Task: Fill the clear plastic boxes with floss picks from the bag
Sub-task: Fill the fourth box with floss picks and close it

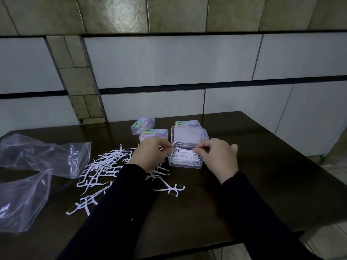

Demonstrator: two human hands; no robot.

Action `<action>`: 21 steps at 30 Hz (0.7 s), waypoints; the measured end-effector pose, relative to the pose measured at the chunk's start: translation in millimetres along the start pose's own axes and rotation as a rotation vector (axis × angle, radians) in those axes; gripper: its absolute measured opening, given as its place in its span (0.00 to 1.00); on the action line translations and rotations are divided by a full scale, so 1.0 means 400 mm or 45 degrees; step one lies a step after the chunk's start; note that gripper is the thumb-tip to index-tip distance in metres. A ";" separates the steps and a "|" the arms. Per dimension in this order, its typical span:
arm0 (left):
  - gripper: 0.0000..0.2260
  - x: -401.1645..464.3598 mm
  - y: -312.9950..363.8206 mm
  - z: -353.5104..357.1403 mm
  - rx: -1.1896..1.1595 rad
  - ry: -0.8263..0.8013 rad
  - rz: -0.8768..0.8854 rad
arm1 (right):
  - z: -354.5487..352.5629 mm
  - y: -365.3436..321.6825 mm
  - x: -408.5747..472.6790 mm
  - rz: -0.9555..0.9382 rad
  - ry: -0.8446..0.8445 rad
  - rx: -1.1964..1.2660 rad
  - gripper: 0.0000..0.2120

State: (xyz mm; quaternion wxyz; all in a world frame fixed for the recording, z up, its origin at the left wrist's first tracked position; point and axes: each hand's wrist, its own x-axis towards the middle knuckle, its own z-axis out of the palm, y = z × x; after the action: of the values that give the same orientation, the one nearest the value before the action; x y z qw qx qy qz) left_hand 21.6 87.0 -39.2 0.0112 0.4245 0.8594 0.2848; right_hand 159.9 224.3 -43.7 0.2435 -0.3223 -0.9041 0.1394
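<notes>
A dark brown wooden table stands against a far wall of large white tiles crossed by dark horizontal bands, with mottled olive-grey tiles above, glossy under light. Pale floor tiles show at right.

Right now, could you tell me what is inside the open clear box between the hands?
The open box holds a tangle of white floss picks. The left hand and right hand cover both ends, so how full those ends are cannot be seen.
</notes>
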 end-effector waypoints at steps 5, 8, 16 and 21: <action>0.06 -0.005 0.018 0.004 0.006 0.049 -0.001 | 0.010 -0.011 0.000 -0.077 -0.007 -0.015 0.10; 0.07 -0.003 0.020 0.013 0.040 0.223 -0.073 | 0.004 -0.007 -0.001 -0.042 0.032 0.018 0.13; 0.11 0.005 0.028 0.039 -0.024 0.248 -0.240 | -0.026 0.019 -0.012 -0.014 -0.212 0.011 0.30; 0.06 0.002 0.031 0.037 -0.110 0.289 -0.206 | -0.021 0.023 -0.012 -0.008 -0.253 0.038 0.35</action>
State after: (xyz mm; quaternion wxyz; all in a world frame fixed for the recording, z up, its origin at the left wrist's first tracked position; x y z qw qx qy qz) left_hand 34.1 100.5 -45.3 -0.0448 0.3180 0.8736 0.3656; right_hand 172.3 228.8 -42.0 0.1579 -0.3005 -0.9225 0.1835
